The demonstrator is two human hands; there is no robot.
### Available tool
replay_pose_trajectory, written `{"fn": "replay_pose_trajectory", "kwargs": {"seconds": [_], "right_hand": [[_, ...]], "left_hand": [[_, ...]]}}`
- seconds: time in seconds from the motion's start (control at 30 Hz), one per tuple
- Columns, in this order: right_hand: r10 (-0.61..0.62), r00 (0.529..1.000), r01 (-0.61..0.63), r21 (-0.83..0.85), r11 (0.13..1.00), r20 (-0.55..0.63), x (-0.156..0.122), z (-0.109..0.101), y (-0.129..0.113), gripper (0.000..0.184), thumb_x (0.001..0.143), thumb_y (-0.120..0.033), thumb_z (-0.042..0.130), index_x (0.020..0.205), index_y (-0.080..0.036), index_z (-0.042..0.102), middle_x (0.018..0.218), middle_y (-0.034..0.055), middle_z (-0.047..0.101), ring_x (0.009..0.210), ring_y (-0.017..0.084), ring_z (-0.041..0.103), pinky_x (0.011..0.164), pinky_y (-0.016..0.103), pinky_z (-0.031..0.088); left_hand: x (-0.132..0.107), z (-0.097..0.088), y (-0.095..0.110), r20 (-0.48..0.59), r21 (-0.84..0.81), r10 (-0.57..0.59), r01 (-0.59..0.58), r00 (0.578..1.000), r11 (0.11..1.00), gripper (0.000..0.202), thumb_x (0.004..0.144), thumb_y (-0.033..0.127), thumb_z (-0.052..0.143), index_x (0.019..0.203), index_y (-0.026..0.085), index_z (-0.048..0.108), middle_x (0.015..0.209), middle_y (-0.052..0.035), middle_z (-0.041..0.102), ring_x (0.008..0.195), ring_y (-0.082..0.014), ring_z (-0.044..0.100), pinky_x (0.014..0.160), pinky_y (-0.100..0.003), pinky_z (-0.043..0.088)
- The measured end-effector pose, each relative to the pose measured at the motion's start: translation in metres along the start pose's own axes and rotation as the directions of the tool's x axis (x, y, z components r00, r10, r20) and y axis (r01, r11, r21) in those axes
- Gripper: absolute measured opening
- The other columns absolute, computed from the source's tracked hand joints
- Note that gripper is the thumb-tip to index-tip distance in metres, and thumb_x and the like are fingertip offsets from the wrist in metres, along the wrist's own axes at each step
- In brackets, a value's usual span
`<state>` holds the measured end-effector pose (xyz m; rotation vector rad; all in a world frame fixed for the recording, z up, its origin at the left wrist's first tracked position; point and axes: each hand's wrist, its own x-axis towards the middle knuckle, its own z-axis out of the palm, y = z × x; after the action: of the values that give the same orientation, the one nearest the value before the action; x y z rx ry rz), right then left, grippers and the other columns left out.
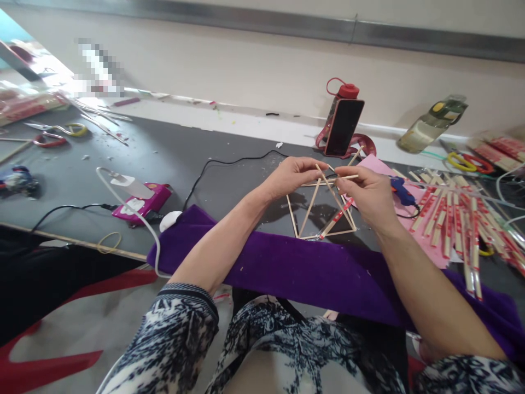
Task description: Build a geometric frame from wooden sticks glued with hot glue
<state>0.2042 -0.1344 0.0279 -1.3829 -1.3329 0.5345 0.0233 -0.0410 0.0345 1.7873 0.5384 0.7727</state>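
Note:
A frame of thin wooden chopsticks (310,209) stands on the grey table, joined into triangles. My left hand (298,171) closes its fingertips on a chopstick at the top of the frame. My right hand (365,189) pinches a chopstick (349,178) lying almost level near the same corner. The two hands' fingertips are close together; the exact contact points are partly hidden by the fingers. One slanting stick of the frame carries a red-printed wrapper piece (337,218). Just right of my right hand, a blue glue gun (404,191) lies on pink paper (375,166).
Many wrapped chopsticks (455,210) lie at right. A purple cloth (311,273) covers the front edge. A phone (344,128) leans on a red bottle (349,90), near a green bottle (432,126). At left are a pink power strip (143,207), a black cable (209,162) and scissors (51,139).

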Motion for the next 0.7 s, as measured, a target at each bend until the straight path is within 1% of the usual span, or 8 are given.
{"fn": "replay_pose_trajectory", "kwargs": {"seconds": [0.1,0.27,0.37,0.47,0.53,0.57,0.63,0.7], "right_hand": [[0.008,0.998,-0.008,-0.001,1.0,0.07,-0.002,0.006,0.003,0.023,0.072,-0.027,0.073,0.095,-0.022,0.075,0.08,0.0014,0.073,0.069,0.015,0.063,0.065,0.03,0.048],[-0.044,0.992,0.054,-0.082,0.995,0.119,0.0,0.01,0.01,0.025,0.073,-0.028,0.074,0.096,-0.021,0.077,0.084,0.0025,0.073,0.072,0.016,0.062,0.066,0.03,0.046],[-0.038,0.989,0.042,-0.03,0.999,0.14,0.001,0.013,0.015,0.025,0.073,-0.028,0.074,0.096,-0.022,0.076,0.085,0.0022,0.074,0.071,0.016,0.063,0.065,0.03,0.047],[-0.038,0.991,0.043,-0.038,0.998,0.13,0.0,0.017,0.016,0.018,0.074,-0.028,0.074,0.091,-0.022,0.077,0.08,0.0012,0.074,0.067,0.015,0.063,0.062,0.028,0.046],[-0.034,0.993,0.042,-0.068,0.997,0.114,-0.001,0.019,0.015,0.016,0.074,-0.029,0.073,0.089,-0.023,0.077,0.079,0.001,0.074,0.068,0.015,0.063,0.061,0.028,0.047],[-0.027,0.994,0.035,-0.084,0.996,0.103,-0.001,0.019,0.014,0.016,0.075,-0.029,0.073,0.089,-0.023,0.077,0.08,0.0012,0.074,0.068,0.016,0.064,0.062,0.028,0.048],[-0.008,0.997,0.016,-0.109,0.994,0.078,-0.002,0.018,0.012,0.016,0.075,-0.03,0.072,0.089,-0.024,0.077,0.083,0.0016,0.075,0.07,0.017,0.065,0.063,0.029,0.049],[0.007,0.998,0.001,-0.124,0.992,0.062,-0.003,0.017,0.012,0.017,0.075,-0.031,0.072,0.09,-0.024,0.077,0.084,0.002,0.075,0.071,0.017,0.066,0.063,0.029,0.049]], "left_hand": [[0.0,-0.001,0.0,-0.007,0.05,0.033,-0.032,0.999,0.998,0.028,0.086,0.027,0.061,0.107,0.014,0.072,0.104,-0.0078,0.073,0.095,-0.0146,0.066,0.089,-0.029,0.05],[0.0,-0.002,0.001,0.023,0.076,0.048,-0.049,0.999,0.996,0.03,0.088,0.028,0.058,0.109,0.013,0.071,0.107,-0.0085,0.073,0.099,-0.0158,0.066,0.091,-0.03,0.049],[-0.002,-0.002,0.003,0.022,0.088,0.028,-0.03,0.999,0.996,0.032,0.088,0.029,0.057,0.112,0.013,0.07,0.106,-0.0081,0.073,0.098,-0.0152,0.065,0.091,-0.03,0.048],[-0.006,-0.012,0.006,0.044,0.117,-0.018,0.013,0.999,0.993,0.036,0.086,0.029,0.058,0.117,0.013,0.068,0.106,-0.008,0.073,0.095,-0.0144,0.065,0.09,-0.029,0.049],[-0.009,-0.026,0.007,0.051,0.159,-0.076,0.067,0.996,0.985,0.038,0.084,0.027,0.059,0.119,0.014,0.067,0.106,-0.0072,0.073,0.093,-0.0139,0.065,0.087,-0.028,0.049],[-0.01,-0.034,0.005,0.029,0.198,-0.122,0.114,0.992,0.974,0.038,0.083,0.025,0.058,0.118,0.015,0.067,0.104,-0.0065,0.073,0.09,-0.0136,0.066,0.084,-0.027,0.05],[-0.012,-0.049,-0.001,-0.085,0.322,-0.247,0.261,0.965,0.91,0.033,0.08,0.019,0.056,0.108,0.014,0.071,0.089,-0.0048,0.073,0.077,-0.0132,0.066,0.075,-0.025,0.05],[-0.013,-0.059,-0.01,-0.163,0.45,-0.359,0.393,0.919,0.802,0.025,0.075,0.014,0.054,0.089,0.013,0.075,0.068,-0.0032,0.069,0.063,-0.0134,0.063,0.065,-0.025,0.048]]}}
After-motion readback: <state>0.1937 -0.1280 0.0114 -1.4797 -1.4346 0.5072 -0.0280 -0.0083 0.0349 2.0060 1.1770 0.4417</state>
